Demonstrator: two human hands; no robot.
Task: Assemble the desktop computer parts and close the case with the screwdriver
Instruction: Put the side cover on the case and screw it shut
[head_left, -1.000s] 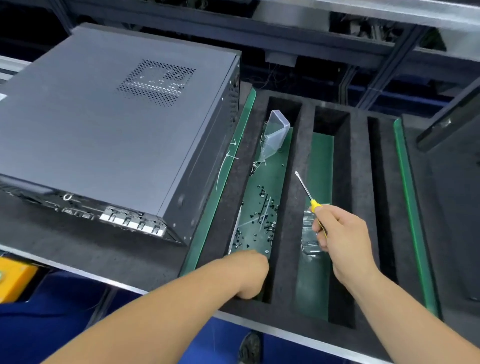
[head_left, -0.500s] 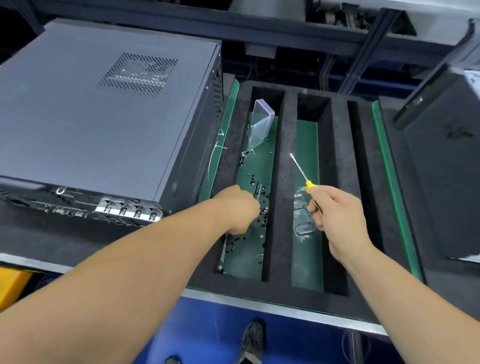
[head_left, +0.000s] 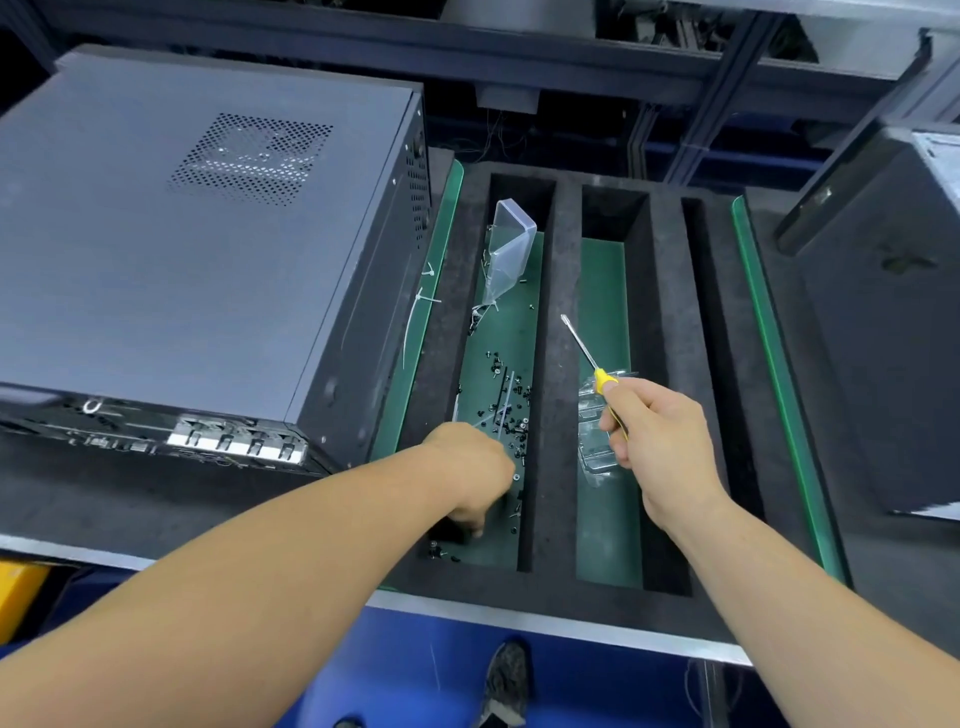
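The right hand grips the screwdriver over the tray. The left hand reaches down among the screws; its fingers are hidden, so its grasp cannot be told.

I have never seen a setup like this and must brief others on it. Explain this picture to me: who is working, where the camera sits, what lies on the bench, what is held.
No machine works here: a person uses two bare hands. The one picture comes from a camera worn on the person's head, looking forward and down, so both forearms reach in from below.

On the bench lies a closed grey computer case on its side. Beside it sits a black foam tray with long slots. The left slot holds loose black screws and a clear plastic box; the middle slot holds clear plastic packaging.

The right hand has its grip on a yellow-handled screwdriver, tip pointing away. The left hand reaches down among the screws; whether it holds one is hidden.
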